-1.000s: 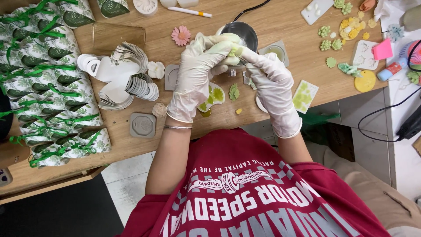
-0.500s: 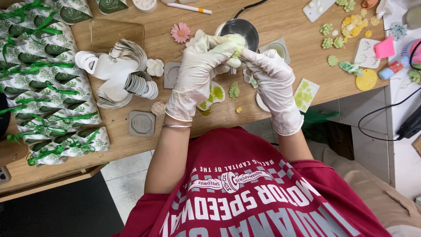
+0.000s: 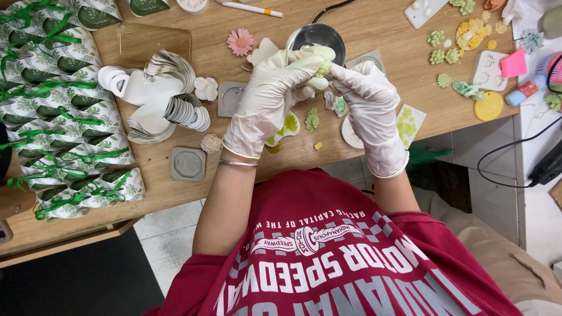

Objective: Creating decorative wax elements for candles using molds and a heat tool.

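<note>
**user1:** Closest to the camera, both gloved hands meet over the wooden table (image 3: 374, 35). Left hand (image 3: 266, 96) is wrapped round a pale green mould (image 3: 316, 55); right hand (image 3: 366, 96) pinches its underside.

**user2:** Yep, and the mould sits right above the metal bowl (image 3: 319, 36). I'd flex it gently, thumbs close together, keeping it over the bowl. Further off, loose green flower pieces (image 3: 443, 55).

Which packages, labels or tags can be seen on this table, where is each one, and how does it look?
Gift packets: left edge of the table, in rows; white with green leaf print, tied with green ribbon.
Round paper tags: fanned stacks right of the packets; white.
Sticky note: far right; pink, square.
No screens in view.
</note>
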